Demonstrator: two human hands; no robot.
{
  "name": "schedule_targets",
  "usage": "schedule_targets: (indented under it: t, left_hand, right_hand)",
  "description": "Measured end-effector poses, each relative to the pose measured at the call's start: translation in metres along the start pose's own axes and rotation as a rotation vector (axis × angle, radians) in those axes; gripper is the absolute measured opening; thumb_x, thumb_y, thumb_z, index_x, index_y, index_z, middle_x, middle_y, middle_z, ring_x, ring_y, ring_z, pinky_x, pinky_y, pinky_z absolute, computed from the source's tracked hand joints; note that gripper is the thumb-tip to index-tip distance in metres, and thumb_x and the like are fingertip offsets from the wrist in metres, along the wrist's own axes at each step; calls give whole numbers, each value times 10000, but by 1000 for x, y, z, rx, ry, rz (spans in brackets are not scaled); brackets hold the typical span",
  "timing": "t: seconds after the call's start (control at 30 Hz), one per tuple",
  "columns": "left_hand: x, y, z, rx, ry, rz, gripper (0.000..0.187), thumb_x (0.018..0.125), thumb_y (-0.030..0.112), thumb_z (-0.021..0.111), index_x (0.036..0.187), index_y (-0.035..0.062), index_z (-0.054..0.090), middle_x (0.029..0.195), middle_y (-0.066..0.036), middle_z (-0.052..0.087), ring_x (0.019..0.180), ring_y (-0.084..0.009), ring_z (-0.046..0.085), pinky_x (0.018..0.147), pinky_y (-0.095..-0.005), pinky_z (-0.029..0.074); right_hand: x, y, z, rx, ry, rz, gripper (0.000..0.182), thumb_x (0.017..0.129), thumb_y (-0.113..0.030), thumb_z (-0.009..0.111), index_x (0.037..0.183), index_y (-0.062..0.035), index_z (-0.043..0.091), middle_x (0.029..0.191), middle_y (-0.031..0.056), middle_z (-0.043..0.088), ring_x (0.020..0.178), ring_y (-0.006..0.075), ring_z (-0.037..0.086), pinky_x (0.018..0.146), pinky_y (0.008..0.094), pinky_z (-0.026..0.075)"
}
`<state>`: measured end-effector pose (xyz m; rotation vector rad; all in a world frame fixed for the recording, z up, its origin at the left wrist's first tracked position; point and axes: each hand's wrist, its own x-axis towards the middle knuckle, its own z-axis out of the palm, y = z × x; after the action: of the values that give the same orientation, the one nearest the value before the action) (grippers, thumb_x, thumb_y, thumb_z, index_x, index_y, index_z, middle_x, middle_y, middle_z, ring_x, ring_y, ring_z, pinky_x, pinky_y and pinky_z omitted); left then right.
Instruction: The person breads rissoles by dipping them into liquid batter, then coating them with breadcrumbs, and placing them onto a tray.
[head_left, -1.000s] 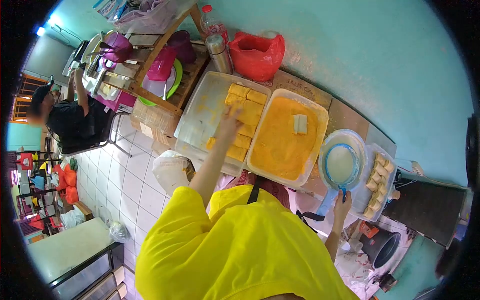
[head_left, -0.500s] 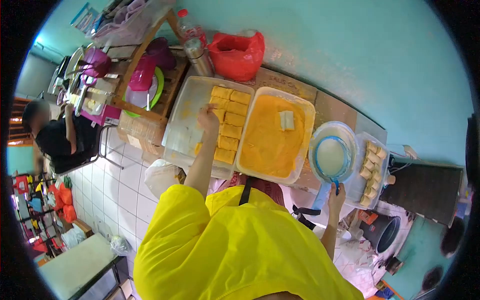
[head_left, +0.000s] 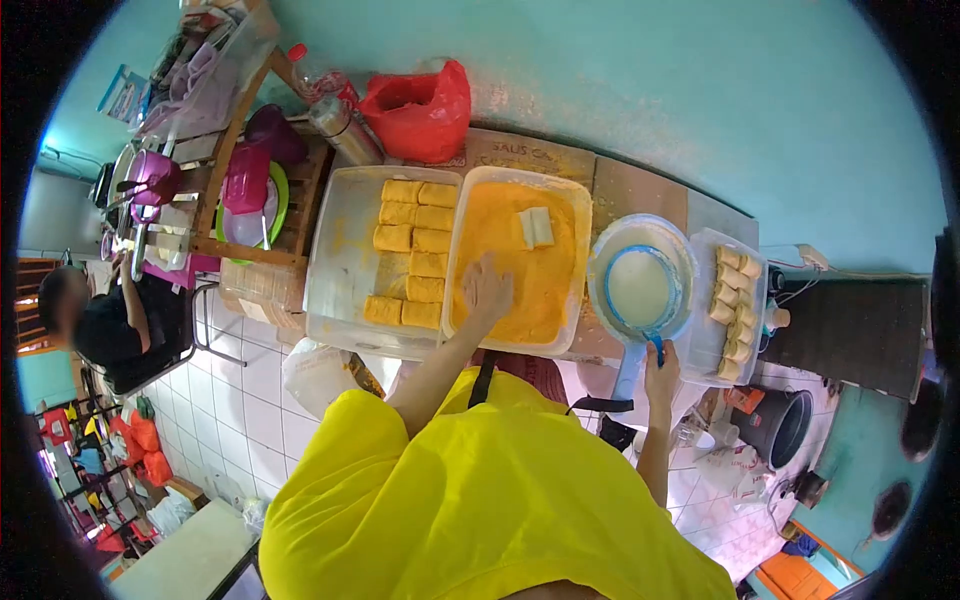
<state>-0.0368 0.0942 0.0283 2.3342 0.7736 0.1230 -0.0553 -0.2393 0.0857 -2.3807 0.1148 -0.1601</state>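
Note:
My left hand (head_left: 487,287) is over the orange breadcrumbs (head_left: 545,295) in a plastic tub (head_left: 583,240), fingers extended and nothing in them. A pale, uncoated roll pair (head_left: 536,228) lies on the crumbs, beyond that hand. To the left, a clear container (head_left: 335,290) holds several crumb-coated rolls (head_left: 423,290) laid in rows. My right hand (head_left: 660,375) is closed on the handle of a blue-rimmed strainer (head_left: 654,336). Its round head sits in white batter (head_left: 640,288) inside a pale basin (head_left: 605,240).
Uncoated rolls (head_left: 733,310) fill a container at the right. A red plastic bag (head_left: 425,120), a metal flask (head_left: 345,130) and a wooden rack (head_left: 207,215) stand behind and left. A person (head_left: 115,320) sits at far left. A dark bucket (head_left: 787,430) stands on the floor.
My left hand has moved right, from the coated rolls to over the breadcrumbs. A coated roll now lies in the left row where that hand was. My right hand keeps the strainer in the basin.

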Motion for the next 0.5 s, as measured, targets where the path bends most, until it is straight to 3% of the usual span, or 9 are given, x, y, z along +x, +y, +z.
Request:
schedule_targets:
  t: [0.03, 0.1, 0.23, 0.33, 0.43, 0.5]
  left_hand:
    - [-8, -2, 9, 186, 73, -29, 370, 897, 265, 496, 1202, 56, 501, 1042, -190, 578, 1052, -343, 538, 883, -435, 418]
    - [-5, -2, 31, -55, 44, -188, 456, 883, 285, 529, 1262, 40, 464, 1116, -196, 530, 1109, -343, 486, 936, -421, 388]
    - [33, -34, 78, -826, -219, -444, 562, 851, 321, 603, 1285, 6, 433, 1230, -203, 484, 1199, -353, 417, 997, -412, 344]
    - [36, 33, 28, -474, 25, -151, 672, 794, 359, 683, 1280, -24, 421, 1271, -213, 487, 1203, -347, 447, 998, -396, 363]
    - [65, 25, 58, -275, 49, -256, 796, 705, 385, 772, 1282, -24, 406, 1294, -216, 483, 1198, -335, 470, 989, -373, 389]
    - [79, 31, 52, -291, -59, -224, 883, 648, 406, 808, 1297, -17, 385, 1285, -212, 489, 1189, -329, 479, 977, -369, 404]
  right_hand:
    - [-1, 1, -1, -28, -31, 39, 279, 886, -261, 588, 936, 12, 550, 713, 116, 533, 644, 214, 499, 601, 331, 399]
    - [-2, 2, -4, -81, -93, 113, 321, 877, -265, 602, 1014, 23, 562, 837, 178, 588, 740, 293, 561, 693, 367, 447]
    - [1, 0, -2, -79, -108, 114, 320, 877, -268, 601, 1019, 16, 562, 816, 165, 585, 724, 294, 556, 685, 372, 445]
    - [-3, -11, -8, -40, -130, 152, 319, 877, -273, 600, 1013, 13, 567, 794, 164, 575, 709, 291, 546, 672, 374, 438]
    - [1, -10, -9, -33, -121, 127, 320, 877, -279, 599, 1008, 11, 571, 788, 166, 572, 699, 285, 537, 659, 371, 430]
    - [2, -15, -12, -28, -149, 155, 321, 877, -281, 598, 1009, 11, 573, 804, 170, 583, 710, 288, 545, 661, 379, 431]
